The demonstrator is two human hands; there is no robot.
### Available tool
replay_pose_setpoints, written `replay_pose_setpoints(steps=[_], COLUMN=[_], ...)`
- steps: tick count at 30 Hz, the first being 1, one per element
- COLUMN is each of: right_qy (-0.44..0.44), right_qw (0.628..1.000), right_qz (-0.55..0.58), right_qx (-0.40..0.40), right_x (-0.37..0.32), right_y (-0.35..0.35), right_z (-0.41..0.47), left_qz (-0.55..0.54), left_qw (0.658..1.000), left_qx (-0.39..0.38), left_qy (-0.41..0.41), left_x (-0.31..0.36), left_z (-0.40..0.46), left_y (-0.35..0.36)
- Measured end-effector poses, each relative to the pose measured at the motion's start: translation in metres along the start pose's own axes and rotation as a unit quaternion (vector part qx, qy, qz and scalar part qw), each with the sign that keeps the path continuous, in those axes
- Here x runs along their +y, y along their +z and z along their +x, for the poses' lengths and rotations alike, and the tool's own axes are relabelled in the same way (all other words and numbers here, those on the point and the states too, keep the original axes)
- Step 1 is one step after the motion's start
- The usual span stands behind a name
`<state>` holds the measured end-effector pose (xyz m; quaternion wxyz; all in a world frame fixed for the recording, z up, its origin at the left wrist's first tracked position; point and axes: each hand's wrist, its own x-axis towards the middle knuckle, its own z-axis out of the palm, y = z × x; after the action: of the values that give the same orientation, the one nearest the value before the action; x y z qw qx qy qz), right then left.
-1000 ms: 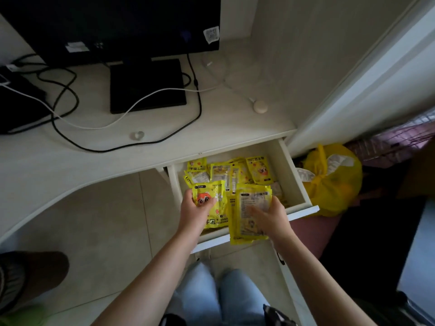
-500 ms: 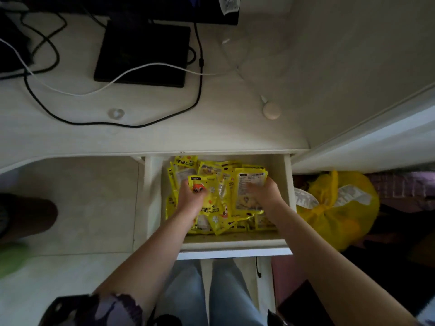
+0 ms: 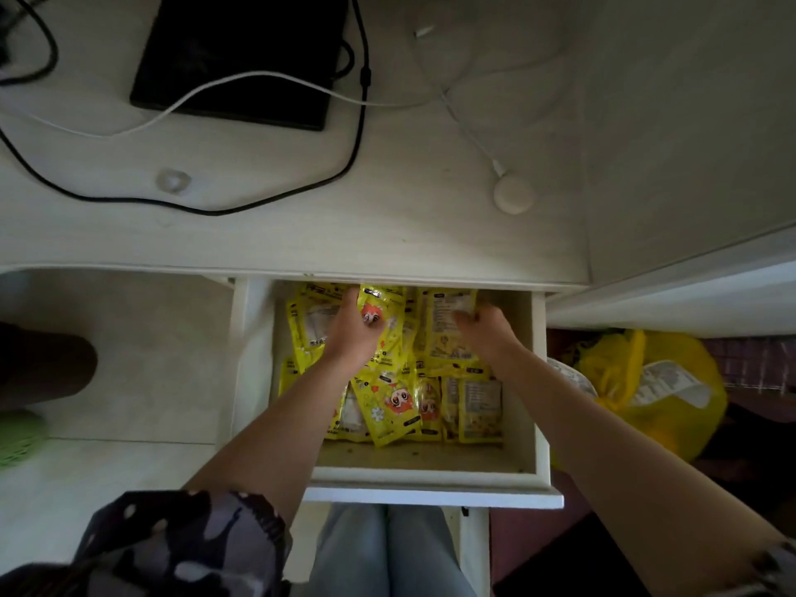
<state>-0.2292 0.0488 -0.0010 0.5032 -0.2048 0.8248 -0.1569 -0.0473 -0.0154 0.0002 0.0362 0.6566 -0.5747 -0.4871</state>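
Yellow everywhere in this drawer lol. It's a white drawer (image 3: 430, 482) pulled out from under the desk (image 3: 301, 234), and it's stuffed with snack packets (image 3: 474, 407) lying flat and overlapping. Most sit toward the back and middle, with a bare strip of drawer floor along the front.

Left hand (image 3: 351, 333) is way in at the back, on the left half. Its fingers and thumb wrap around a cartoon-face packet (image 3: 379, 310), which sticks up a bit over the pile, right by the desk edge. Right hand (image 3: 489, 331) is over on the right half, clutching the top of a label-side packet (image 3: 443, 321) with the printed back facing up. The fingertips are blurry there, so I can't tell which fingers do the work, but it's definitely a grip. The hands are near each other without touching, and their two packets sit just beside one another.

Up on the desk there's a flat black monitor base (image 3: 241, 58) with a white cable (image 3: 258, 74) draped across it, a looping black cable (image 3: 364, 75), a round white puck (image 3: 514, 195) on a thin cord, and a small clear ring (image 3: 173, 181). On the floor right of the drawer sits a knotted yellow plastic bag (image 3: 672, 381). Jeans (image 3: 387, 553) show below the drawer front, and there's a patterned sleeve (image 3: 185, 540) on the left arm.
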Motion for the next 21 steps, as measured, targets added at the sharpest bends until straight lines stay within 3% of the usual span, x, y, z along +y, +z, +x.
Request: replay_pose_setpoints(steps=[4, 11, 21], right_qy=[-0.02, -0.016, -0.093], right_qw=[1.0, 0.999, 0.992], right_qz=[-0.016, -0.046, -0.085], right_qx=[0.012, 0.001, 0.018], right_x=[0.009, 0.008, 0.017], right_y=[-0.009, -0.015, -0.014], right_z=[-0.004, -0.025, -0.089], left_qz=[0.066, 0.067, 0.027], left_qw=[0.997, 0.997, 0.994], left_qx=[0.029, 0.046, 0.091], left_qy=[0.002, 0.016, 0.048], left_x=[-0.016, -0.027, -0.046], left_z=[-0.003, -0.015, -0.074], left_y=[-0.001, -0.011, -0.041])
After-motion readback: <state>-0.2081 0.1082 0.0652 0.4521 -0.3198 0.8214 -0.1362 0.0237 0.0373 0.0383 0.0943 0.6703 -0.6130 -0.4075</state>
